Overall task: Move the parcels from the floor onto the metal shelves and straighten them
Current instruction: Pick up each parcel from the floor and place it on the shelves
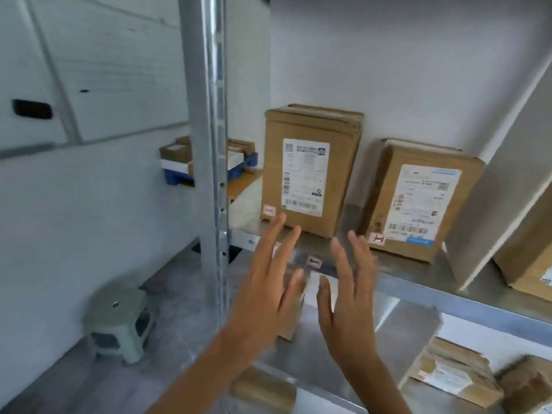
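Two brown cardboard parcels stand upright on a metal shelf (424, 289), each with a white shipping label facing me. The taller parcel (310, 171) is on the left, the shorter parcel (421, 201) to its right. My left hand (268, 291) and my right hand (346, 300) are both raised in front of the shelf's edge, fingers spread, holding nothing. They sit just below and in front of the taller parcel, not touching it. More parcels (454, 375) lie on the shelf below.
A grey steel upright (206, 144) stands left of my hands. A pale green stool (119, 321) is on the floor at lower left. A blue crate (179, 171) with boxes sits behind the upright. Another brown parcel (531, 264) leans at the right edge.
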Demonstrator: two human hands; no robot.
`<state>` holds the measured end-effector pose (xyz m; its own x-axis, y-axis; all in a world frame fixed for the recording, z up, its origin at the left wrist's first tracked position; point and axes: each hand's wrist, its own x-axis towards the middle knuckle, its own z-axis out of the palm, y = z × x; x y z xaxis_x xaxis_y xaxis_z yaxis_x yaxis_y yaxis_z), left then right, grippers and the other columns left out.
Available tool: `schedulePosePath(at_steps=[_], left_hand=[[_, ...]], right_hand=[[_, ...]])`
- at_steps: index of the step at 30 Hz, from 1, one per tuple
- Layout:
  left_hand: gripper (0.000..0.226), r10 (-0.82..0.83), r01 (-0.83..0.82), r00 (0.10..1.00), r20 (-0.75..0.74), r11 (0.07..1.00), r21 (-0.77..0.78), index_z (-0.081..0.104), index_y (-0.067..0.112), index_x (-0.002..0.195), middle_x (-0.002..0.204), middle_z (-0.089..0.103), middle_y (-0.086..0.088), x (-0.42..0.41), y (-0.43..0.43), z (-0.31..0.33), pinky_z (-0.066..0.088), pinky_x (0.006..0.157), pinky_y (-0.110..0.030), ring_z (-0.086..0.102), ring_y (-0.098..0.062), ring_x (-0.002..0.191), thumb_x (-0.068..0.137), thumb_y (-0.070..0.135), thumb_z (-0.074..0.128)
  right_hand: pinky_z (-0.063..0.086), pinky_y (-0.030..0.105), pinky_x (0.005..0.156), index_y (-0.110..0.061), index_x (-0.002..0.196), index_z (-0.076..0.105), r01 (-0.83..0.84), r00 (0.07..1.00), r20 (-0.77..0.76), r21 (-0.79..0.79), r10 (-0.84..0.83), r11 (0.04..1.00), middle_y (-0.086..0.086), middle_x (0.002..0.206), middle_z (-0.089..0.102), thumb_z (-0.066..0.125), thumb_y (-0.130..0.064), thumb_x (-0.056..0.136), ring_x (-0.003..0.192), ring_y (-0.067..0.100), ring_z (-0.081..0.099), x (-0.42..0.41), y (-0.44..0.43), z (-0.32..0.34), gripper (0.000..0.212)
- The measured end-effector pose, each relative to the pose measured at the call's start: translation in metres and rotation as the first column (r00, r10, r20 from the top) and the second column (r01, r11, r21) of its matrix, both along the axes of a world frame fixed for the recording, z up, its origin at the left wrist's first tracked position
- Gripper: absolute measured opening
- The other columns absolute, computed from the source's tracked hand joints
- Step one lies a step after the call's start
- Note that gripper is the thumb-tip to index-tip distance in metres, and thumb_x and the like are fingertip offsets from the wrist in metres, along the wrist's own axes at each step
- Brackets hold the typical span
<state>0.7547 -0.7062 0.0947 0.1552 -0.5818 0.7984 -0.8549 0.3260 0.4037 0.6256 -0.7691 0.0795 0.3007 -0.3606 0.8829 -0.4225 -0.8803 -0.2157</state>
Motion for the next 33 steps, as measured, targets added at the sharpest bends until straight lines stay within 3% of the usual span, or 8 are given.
schedulePosePath(at_steps=[3, 6, 9, 12, 19, 25, 29, 33], left_hand=[[0.049, 0.212, -0.207, 0.974, -0.077, 0.976, 0.068, 0.026, 0.033, 0.151, 0.161, 0.021, 0.002, 0.060, 0.091, -0.031, 0.012, 0.118, -0.014, 0.016, -0.009, 0.149, 0.103, 0.031, 0.036], [0.040, 0.467, -0.443, 0.864, -0.187, 0.882, 0.159, 0.037, 0.030, 0.143, 0.156, 0.030, 0.001, 0.105, 0.205, -0.069, 0.015, 0.118, -0.018, 0.022, -0.010, 0.148, 0.103, 0.035, 0.033], [0.041, 0.687, -0.630, 0.684, -0.246, 0.726, 0.275, 0.043, 0.017, 0.138, 0.152, 0.035, -0.006, 0.125, 0.325, -0.114, 0.021, 0.119, -0.027, 0.027, -0.017, 0.146, 0.103, 0.035, 0.033], [0.043, 0.831, -0.758, 0.463, -0.308, 0.552, 0.347, 0.046, 0.011, 0.137, 0.150, 0.036, -0.006, 0.131, 0.431, -0.148, 0.021, 0.117, -0.021, 0.029, -0.014, 0.144, 0.102, 0.033, 0.035], [0.040, 0.943, -0.834, 0.050, -0.329, 0.221, 0.506, 0.046, 0.006, 0.136, 0.144, 0.042, -0.013, 0.124, 0.564, -0.205, 0.029, 0.114, -0.031, 0.039, -0.025, 0.135, 0.099, 0.018, 0.040], [0.041, 0.939, -0.783, -0.047, -0.341, 0.178, 0.596, 0.047, 0.005, 0.135, 0.141, 0.044, -0.011, 0.158, 0.578, -0.244, 0.031, 0.112, -0.033, 0.042, -0.025, 0.132, 0.099, 0.023, 0.039], [0.038, 0.937, -0.753, -0.064, -0.345, 0.181, 0.632, 0.045, 0.013, 0.136, 0.137, 0.044, 0.003, 0.215, 0.568, -0.272, 0.032, 0.110, -0.030, 0.041, -0.018, 0.130, 0.100, 0.025, 0.039], [0.036, 0.919, -0.716, -0.139, -0.369, 0.164, 0.679, 0.044, 0.019, 0.137, 0.140, 0.041, 0.001, 0.292, 0.562, -0.303, 0.030, 0.107, -0.027, 0.039, -0.012, 0.127, 0.101, 0.024, 0.041]], right_hand=[[0.024, 0.050, 0.117, -0.023, 0.149, 0.024, -0.251, 0.963, -0.079, 0.067, 0.256, 0.966, 0.015, 0.152, 0.032, 0.041, -0.015, 0.097, 0.144, 0.034, 0.027, 0.059, 0.059, -0.035, 0.056], [0.030, 0.055, 0.111, -0.022, 0.149, 0.025, -0.456, 0.861, -0.153, 0.190, 0.485, 0.869, 0.012, 0.152, 0.032, 0.038, -0.017, 0.098, 0.144, 0.030, 0.027, 0.117, 0.132, -0.080, 0.053], [0.031, 0.053, 0.110, -0.022, 0.149, 0.030, -0.575, 0.729, -0.204, 0.333, 0.653, 0.747, 0.011, 0.153, 0.032, 0.038, -0.019, 0.100, 0.145, 0.023, 0.026, 0.158, 0.205, -0.119, 0.049], [0.039, 0.056, 0.105, -0.021, 0.149, 0.032, -0.647, 0.574, -0.247, 0.448, 0.780, 0.617, 0.010, 0.153, 0.032, 0.042, -0.018, 0.099, 0.142, 0.024, 0.030, 0.188, 0.265, -0.145, 0.051], [0.039, 0.042, 0.107, -0.020, 0.145, 0.036, -0.663, 0.367, -0.242, 0.609, 0.898, 0.435, 0.008, 0.147, 0.039, 0.045, -0.016, 0.101, 0.136, 0.026, 0.039, 0.237, 0.349, -0.197, 0.046], [0.031, 0.023, 0.110, -0.027, 0.146, 0.034, -0.569, 0.290, -0.213, 0.745, 0.933, 0.347, 0.006, 0.143, 0.043, 0.044, -0.023, 0.098, 0.135, 0.020, 0.040, 0.294, 0.370, -0.235, 0.049], [0.024, 0.007, 0.108, -0.024, 0.145, 0.038, -0.506, 0.256, -0.206, 0.804, 0.945, 0.312, 0.007, 0.143, 0.043, 0.043, -0.027, 0.098, 0.136, 0.018, 0.039, 0.354, 0.369, -0.263, 0.048], [0.024, 0.003, 0.105, -0.020, 0.140, 0.044, -0.477, 0.206, -0.226, 0.826, 0.952, 0.300, 0.007, 0.138, 0.048, 0.048, -0.021, 0.096, 0.130, 0.008, 0.040, 0.440, 0.364, -0.300, 0.045]])
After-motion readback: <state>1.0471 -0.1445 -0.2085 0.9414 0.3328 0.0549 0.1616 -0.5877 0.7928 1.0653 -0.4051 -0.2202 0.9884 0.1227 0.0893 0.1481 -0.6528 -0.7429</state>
